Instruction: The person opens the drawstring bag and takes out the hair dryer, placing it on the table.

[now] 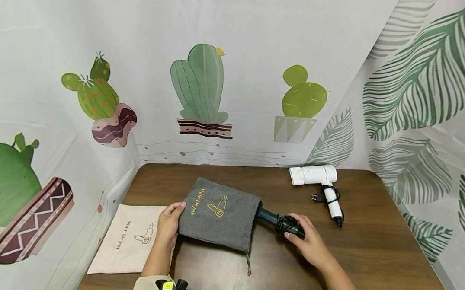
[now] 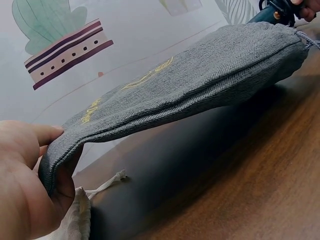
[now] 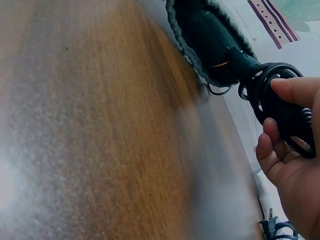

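My left hand (image 1: 168, 225) pinches the bottom corner of a grey drawstring bag (image 1: 229, 229), with the thumb on top and the fingers underneath. Gold "Hair Dryer" lettering and a dryer picture mark the bag's upper face. A dark green hair dryer (image 3: 212, 37) lies mostly inside it, its handle sticking out of the mouth on the right. My right hand (image 1: 310, 241) grips the end of that handle, where the black cord (image 3: 267, 82) is coiled round. In the left wrist view the bag (image 2: 200, 85) slants above the table, its left end bent down in the fingers.
A cream drawstring bag (image 1: 113, 239) with the same print lies flat at the left, partly under my left forearm. At the back right rests a white hair dryer (image 1: 317, 174), cord wrapped on its handle. The brown table (image 1: 376, 238) backs onto a cactus-print cloth (image 1: 255, 68).
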A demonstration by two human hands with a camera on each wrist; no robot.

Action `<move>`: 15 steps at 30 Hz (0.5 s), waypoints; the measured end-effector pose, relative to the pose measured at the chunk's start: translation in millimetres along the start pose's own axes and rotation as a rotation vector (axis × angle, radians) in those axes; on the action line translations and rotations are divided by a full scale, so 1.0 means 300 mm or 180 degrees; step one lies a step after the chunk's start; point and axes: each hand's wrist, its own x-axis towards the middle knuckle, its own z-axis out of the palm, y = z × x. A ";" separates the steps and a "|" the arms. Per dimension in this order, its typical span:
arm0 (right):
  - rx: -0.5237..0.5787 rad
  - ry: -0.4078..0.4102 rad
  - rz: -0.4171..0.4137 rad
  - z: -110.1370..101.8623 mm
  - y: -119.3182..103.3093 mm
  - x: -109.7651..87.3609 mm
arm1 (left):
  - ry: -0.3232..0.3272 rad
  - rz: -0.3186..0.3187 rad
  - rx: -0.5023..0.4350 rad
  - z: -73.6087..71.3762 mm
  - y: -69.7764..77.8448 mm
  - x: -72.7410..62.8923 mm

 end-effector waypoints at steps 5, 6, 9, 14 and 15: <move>-0.0043 0.0055 0.0061 0.001 -0.001 -0.001 | 0.0003 -0.0047 -0.0025 -0.001 0.001 0.000; -0.0057 0.0068 0.0073 0.002 -0.001 -0.001 | -0.0005 -0.0058 -0.0043 -0.002 0.002 -0.001; -0.0101 0.0097 0.0090 0.004 0.001 0.000 | -0.0030 -0.0084 -0.0067 -0.002 0.016 -0.010; -0.0090 0.0106 0.0053 0.003 0.001 0.000 | -0.0113 -0.0109 -0.0010 0.004 0.072 -0.056; -0.0090 0.0110 0.0028 0.002 0.001 -0.001 | -0.0127 -0.0117 0.0035 0.002 0.068 -0.053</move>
